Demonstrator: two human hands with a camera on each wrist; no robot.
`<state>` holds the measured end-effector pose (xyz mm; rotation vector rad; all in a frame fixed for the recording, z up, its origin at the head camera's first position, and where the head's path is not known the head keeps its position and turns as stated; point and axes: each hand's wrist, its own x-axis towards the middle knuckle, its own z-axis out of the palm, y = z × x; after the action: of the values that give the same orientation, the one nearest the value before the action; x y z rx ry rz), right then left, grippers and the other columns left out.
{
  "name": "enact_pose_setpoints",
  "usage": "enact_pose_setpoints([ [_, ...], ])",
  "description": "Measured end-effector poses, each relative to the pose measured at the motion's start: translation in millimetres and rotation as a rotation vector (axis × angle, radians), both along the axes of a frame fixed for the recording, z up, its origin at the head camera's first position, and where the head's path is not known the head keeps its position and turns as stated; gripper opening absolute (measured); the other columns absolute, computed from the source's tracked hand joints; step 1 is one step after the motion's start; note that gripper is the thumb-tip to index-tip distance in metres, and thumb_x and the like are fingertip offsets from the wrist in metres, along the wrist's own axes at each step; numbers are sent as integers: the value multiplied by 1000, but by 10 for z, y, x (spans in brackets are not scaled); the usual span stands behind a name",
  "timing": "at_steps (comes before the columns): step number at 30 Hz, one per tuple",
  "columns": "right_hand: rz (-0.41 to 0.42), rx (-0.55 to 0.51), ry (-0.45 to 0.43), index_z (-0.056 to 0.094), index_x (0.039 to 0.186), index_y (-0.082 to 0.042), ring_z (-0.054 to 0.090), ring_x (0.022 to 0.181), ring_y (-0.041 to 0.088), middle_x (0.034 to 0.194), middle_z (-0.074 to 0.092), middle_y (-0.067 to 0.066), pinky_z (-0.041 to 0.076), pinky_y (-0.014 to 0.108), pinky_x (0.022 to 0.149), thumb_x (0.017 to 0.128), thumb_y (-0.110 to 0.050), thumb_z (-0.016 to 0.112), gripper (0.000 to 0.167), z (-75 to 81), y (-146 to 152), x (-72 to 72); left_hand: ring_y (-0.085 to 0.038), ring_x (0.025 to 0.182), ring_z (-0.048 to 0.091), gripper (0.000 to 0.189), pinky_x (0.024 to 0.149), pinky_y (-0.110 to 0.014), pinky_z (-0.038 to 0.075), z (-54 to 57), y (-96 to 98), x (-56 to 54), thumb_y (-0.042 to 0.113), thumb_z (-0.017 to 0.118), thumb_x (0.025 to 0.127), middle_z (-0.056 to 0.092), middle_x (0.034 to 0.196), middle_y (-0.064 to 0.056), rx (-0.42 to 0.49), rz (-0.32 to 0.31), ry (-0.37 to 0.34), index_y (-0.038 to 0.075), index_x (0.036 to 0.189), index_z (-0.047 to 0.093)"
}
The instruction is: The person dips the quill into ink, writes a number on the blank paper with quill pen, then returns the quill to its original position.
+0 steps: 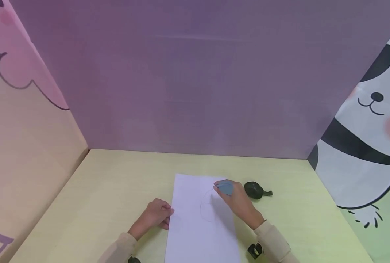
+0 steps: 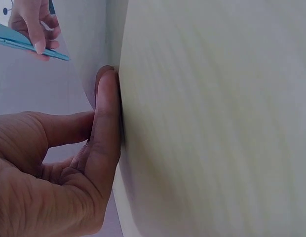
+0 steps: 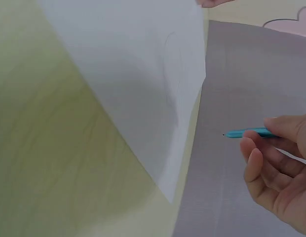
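Observation:
A white sheet of paper point(image 1: 195, 233) lies lengthwise on the table, with a faint oval outline and a short line drawn on its upper right part. My left hand point(image 1: 156, 214) pinches the sheet's left edge; in the left wrist view, its thumb and fingers point(image 2: 104, 123) meet at that edge. Over the upper right corner of the sheet, my right hand point(image 1: 239, 201) holds a teal pen point(image 3: 247, 132) between thumb and fingers. Its tip stands away from the paper in the right wrist view. In the head view the pen shows as a blurred blue patch.
To the right of the right hand sits a black rounded object point(image 1: 254, 190) with a short tail. The pale wooden table point(image 1: 122, 182) ends at a purple back wall point(image 1: 195, 91). Side walls with cartoon prints, one a panda point(image 1: 372, 146), stand left and right.

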<state>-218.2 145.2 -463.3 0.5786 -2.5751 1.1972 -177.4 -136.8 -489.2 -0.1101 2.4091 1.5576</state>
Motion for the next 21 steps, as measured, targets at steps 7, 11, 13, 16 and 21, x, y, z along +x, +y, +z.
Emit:
enact_pose_setpoints([
  [7, 39, 213, 312, 78, 107, -4, 67, 75, 12, 92, 74, 2, 61, 23, 65, 85, 6, 81, 24, -28, 47, -22, -19, 53, 68, 11, 57, -37, 68, -22, 14, -19, -4, 64, 98, 66, 72, -15, 19, -1, 1, -14, 102, 65],
  [11, 27, 250, 388, 76, 108, -4, 68, 79, 15, 93, 72, 4, 65, 24, 68, 80, 10, 84, 32, -64, 94, -28, -19, 53, 68, 12, 57, -36, 67, -26, 33, -36, -3, 64, 98, 66, 73, -15, 11, -2, -6, -14, 103, 65],
  [13, 30, 260, 393, 75, 108, -2, 68, 81, 17, 94, 71, 5, 65, 26, 70, 80, 10, 84, 32, -82, 113, -27, -19, 54, 68, 12, 57, -36, 67, -17, 36, -36, -3, 64, 98, 66, 74, -15, 1, 3, -12, -14, 103, 65],
  [16, 40, 271, 414, 74, 108, -1, 68, 80, 18, 93, 71, 6, 64, 24, 68, 80, 10, 84, 31, -110, 150, -30, -19, 55, 68, 14, 58, -35, 67, -12, 28, -24, -2, 64, 99, 66, 75, -15, 0, 1, -22, -15, 105, 65],
  [21, 53, 285, 454, 74, 108, 1, 71, 78, 18, 92, 72, 8, 64, 22, 66, 77, 14, 84, 35, -145, 245, -35, -20, 55, 69, 14, 58, -36, 68, -27, 18, -2, -1, 63, 99, 66, 74, -15, 20, -17, -21, -14, 104, 65],
])
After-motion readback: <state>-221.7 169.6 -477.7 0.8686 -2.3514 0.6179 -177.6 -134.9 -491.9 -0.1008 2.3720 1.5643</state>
